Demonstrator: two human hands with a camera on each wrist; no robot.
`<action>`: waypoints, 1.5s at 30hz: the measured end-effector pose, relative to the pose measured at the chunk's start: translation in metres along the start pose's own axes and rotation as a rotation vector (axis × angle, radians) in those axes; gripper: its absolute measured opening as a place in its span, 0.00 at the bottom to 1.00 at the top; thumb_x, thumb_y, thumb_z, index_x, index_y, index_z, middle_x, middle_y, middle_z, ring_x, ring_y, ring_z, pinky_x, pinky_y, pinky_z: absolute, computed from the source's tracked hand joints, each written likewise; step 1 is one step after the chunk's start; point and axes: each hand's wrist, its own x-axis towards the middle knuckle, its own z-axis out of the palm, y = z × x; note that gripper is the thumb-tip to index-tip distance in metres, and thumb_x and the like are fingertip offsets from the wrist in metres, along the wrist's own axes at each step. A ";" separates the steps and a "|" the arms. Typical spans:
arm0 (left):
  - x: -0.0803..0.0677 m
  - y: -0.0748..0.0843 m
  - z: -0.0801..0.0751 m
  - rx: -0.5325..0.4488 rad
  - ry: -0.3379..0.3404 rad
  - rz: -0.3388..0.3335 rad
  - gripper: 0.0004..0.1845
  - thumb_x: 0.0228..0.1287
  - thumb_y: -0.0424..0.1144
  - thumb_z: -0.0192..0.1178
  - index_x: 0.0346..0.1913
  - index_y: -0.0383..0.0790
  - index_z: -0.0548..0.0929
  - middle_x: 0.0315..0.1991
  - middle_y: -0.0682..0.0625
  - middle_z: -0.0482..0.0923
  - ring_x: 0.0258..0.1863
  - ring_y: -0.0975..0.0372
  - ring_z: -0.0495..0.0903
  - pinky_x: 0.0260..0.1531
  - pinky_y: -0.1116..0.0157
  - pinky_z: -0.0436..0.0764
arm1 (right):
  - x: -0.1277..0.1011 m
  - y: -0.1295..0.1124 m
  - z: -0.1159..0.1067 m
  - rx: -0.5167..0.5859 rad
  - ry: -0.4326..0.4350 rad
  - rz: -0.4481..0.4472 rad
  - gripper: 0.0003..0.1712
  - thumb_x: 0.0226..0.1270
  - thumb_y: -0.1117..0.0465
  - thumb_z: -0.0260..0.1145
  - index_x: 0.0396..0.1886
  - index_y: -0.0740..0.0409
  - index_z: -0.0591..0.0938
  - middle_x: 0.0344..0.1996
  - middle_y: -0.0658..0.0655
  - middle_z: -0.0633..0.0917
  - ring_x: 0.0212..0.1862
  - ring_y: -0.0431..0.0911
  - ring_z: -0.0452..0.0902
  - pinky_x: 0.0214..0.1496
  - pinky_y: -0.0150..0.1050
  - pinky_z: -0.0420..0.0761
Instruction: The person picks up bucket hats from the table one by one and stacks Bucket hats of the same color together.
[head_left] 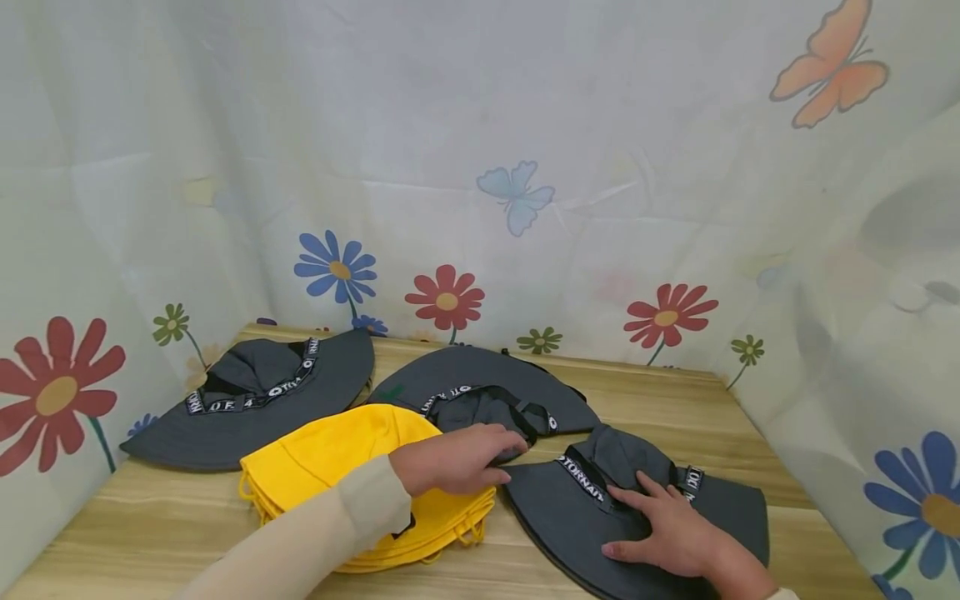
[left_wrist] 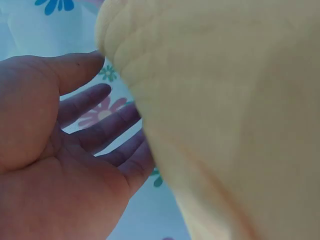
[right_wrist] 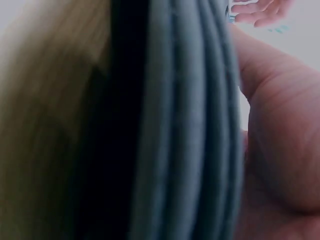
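The nearest grey bucket hat [head_left: 637,517] lay at the table's 5 o'clock corner, its lettered black band [head_left: 581,482] facing up, and the right hand [head_left: 667,529] rested flat on its crown and brim with the fingers spread and fairly straight, gripping nothing. In the right wrist view the stitched grey brim [right_wrist: 195,130] ran edge-on beside the palm [right_wrist: 280,150]. The left hand [head_left: 457,458] reached across a stack of yellow hats [head_left: 352,467] toward 12 o'clock, its fingertips [head_left: 513,440] touching the crumpled crown of a second grey bucket hat [head_left: 487,400] at the table's centre. In the left wrist view the left hand's fingers [left_wrist: 95,122] were loosely extended beside the cream sleeve [left_wrist: 225,125]; whether they pinched any cloth could not be told. A third grey bucket hat [head_left: 255,400] sat at 10 o'clock, just beside the yellow stack. All lay on a wooden table [head_left: 675,400] backed by a white curtain with printed flowers and butterflies [head_left: 450,125].
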 end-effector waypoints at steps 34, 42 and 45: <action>-0.062 -0.023 -0.008 -0.062 0.071 -0.051 0.19 0.73 0.46 0.63 0.63 0.52 0.81 0.58 0.56 0.79 0.57 0.60 0.75 0.64 0.60 0.78 | 0.005 -0.048 -0.053 0.023 0.137 -0.103 0.42 0.61 0.41 0.75 0.68 0.62 0.78 0.67 0.72 0.76 0.69 0.70 0.70 0.63 0.67 0.75; -0.069 -0.027 -0.004 -0.031 0.082 -0.069 0.18 0.72 0.48 0.64 0.62 0.55 0.81 0.56 0.58 0.79 0.55 0.62 0.75 0.62 0.60 0.79 | 0.025 -0.020 -0.019 -0.063 -0.158 -0.034 0.60 0.51 0.31 0.77 0.80 0.46 0.63 0.77 0.79 0.53 0.70 0.86 0.53 0.60 0.82 0.62; -0.073 -0.029 -0.005 -0.008 0.093 -0.093 0.19 0.71 0.49 0.65 0.62 0.55 0.81 0.57 0.57 0.79 0.56 0.61 0.74 0.63 0.57 0.78 | 0.029 -0.017 -0.013 -0.072 -0.139 -0.023 0.62 0.49 0.29 0.77 0.81 0.43 0.62 0.78 0.77 0.53 0.68 0.89 0.52 0.58 0.84 0.61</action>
